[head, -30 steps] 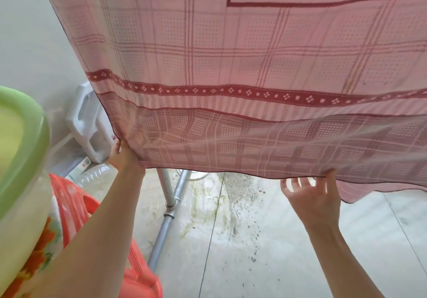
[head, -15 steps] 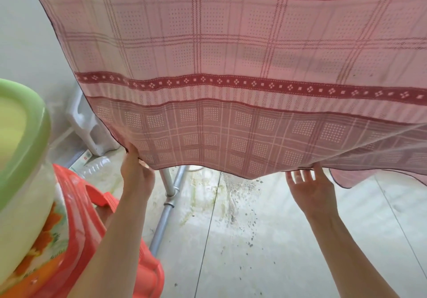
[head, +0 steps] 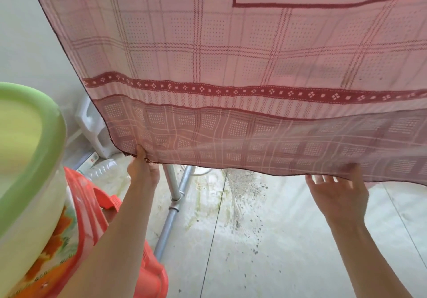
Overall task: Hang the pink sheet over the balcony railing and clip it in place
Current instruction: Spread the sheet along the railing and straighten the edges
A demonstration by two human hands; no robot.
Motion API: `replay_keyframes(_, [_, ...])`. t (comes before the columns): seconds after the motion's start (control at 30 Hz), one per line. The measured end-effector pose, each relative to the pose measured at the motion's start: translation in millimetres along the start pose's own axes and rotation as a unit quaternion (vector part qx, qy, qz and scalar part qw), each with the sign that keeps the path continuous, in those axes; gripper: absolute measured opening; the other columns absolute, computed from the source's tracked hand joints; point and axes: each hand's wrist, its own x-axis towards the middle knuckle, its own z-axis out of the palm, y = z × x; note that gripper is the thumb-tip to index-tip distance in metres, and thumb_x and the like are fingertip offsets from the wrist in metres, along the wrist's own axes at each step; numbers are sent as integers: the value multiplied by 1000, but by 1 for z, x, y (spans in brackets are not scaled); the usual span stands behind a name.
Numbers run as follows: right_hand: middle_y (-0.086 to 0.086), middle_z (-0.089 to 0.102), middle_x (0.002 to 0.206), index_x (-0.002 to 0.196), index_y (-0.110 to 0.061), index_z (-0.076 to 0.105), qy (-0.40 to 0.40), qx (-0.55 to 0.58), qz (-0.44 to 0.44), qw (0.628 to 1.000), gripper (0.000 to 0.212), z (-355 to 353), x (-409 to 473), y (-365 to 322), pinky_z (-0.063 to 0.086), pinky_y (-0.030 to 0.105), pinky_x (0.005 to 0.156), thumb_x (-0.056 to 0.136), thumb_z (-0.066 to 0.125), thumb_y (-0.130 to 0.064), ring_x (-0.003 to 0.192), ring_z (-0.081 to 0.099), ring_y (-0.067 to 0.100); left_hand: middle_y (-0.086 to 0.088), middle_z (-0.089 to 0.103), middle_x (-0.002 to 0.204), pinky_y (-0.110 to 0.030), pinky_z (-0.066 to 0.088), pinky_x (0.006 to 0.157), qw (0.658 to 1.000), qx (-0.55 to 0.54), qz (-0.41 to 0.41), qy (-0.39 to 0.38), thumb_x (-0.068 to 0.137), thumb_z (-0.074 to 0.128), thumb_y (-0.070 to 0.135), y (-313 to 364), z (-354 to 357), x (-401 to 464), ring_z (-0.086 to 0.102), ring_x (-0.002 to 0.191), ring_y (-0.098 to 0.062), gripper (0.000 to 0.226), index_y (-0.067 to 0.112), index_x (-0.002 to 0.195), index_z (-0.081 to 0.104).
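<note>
- Overhead, the pink sheet [head: 231, 66] fills the upper part of my view, spread wide and hanging down toward me, its lower hem running from left of centre out to the right edge.
- A dark red band of small diamonds crosses the sheet, with a darker checked border below it down to the hem.
- My left hand [head: 143, 170] reaches up to the sheet's lower left corner; thumb and fingers are closed on the hem there, pinching the cloth, and the corner bunches slightly at the grip.
- My right hand [head: 339, 193] is raised under the hem further right, palm toward me, fingers spread and fairly straight. The fingertips go behind the cloth edge; I see them touching the sheet, but I cannot tell whether they grip it.
- Between the two hands the hem sags in a shallow curve, above the floor [head: 277, 240].
- A metal pipe [head: 173, 205] with a joint runs on a slant just beyond my left hand, below the sheet's edge.
- At far left sits a green-rimmed basin [head: 27, 159], very close to the camera, resting on a red plastic stool [head: 150, 274].
- A white plastic jug [head: 92, 131] stands against the wall behind the sheet's left corner.
- The floor is pale, with dark specks and greenish stains under the hem.
</note>
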Motion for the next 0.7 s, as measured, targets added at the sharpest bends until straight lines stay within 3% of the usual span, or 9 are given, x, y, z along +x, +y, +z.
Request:
replay_keyframes(0.1, [-7, 61, 125, 120, -26, 58, 15, 1, -18, 1000, 44, 0, -1, -12, 46, 43, 92, 79, 68, -38, 113, 60, 16, -5, 47, 141, -30, 35, 109, 1000, 1, 4, 0, 99, 40, 11, 1, 3, 9, 48, 124, -15, 38, 5, 136, 41])
replay_keyframes(0.2, [-10, 61, 123, 109, -26, 60, 51, -7, -29, 998, 22, -9, 2, -19, 45, 40, 93, 87, 59, -30, 114, 57, 13, -4, 47, 140, -35, 36, 108, 998, 27, -7, -54, 100, 37, 12, 0, 0, 9, 49, 121, -16, 38, 7, 137, 41])
replay_keyframes(0.33, [-10, 63, 119, 114, -25, 57, 76, -1, -46, 996, 23, -21, 7, -20, 49, 36, 79, 91, 54, -24, 113, 57, 11, 1, 61, 114, -33, 42, 100, 984, 52, -8, -169, 100, 33, 15, 2, -8, 5, 55, 111, -15, 33, 9, 129, 47])
replay_keyframes(0.37, [-11, 65, 117, 111, -25, 59, 77, -8, -46, 996, 20, -23, 8, -20, 50, 35, 77, 92, 52, -23, 111, 58, 9, 0, 60, 115, -34, 40, 102, 983, 54, -9, -178, 100, 33, 15, 2, -11, 5, 54, 114, -17, 32, 9, 127, 48])
replay_keyframes(0.47, [-14, 66, 117, 108, -25, 61, 73, -24, -44, 996, 19, -24, 13, -20, 50, 31, 80, 94, 48, -20, 109, 60, 4, -8, 42, 144, -41, 26, 114, 987, 48, -8, -155, 100, 32, 17, 4, -14, 4, 39, 133, -21, 40, 4, 138, 38])
replay_keyframes(0.6, [-10, 61, 122, 107, -24, 61, 73, -10, -42, 996, 21, -17, 17, -20, 41, 36, 98, 87, 54, -17, 118, 52, 9, -5, 41, 146, -41, 29, 112, 992, 14, -7, -127, 100, 32, 20, 5, -10, 2, 41, 133, -20, 43, 9, 142, 35])
replay_keyframes(0.7, [-10, 60, 122, 102, -24, 62, 71, -17, -40, 997, 21, -14, 18, -20, 40, 37, 100, 85, 53, -14, 119, 51, 9, -1, 42, 145, -41, 29, 112, 993, -6, -14, -121, 100, 33, 28, 6, -7, 0, 43, 131, -18, 45, 12, 142, 36])
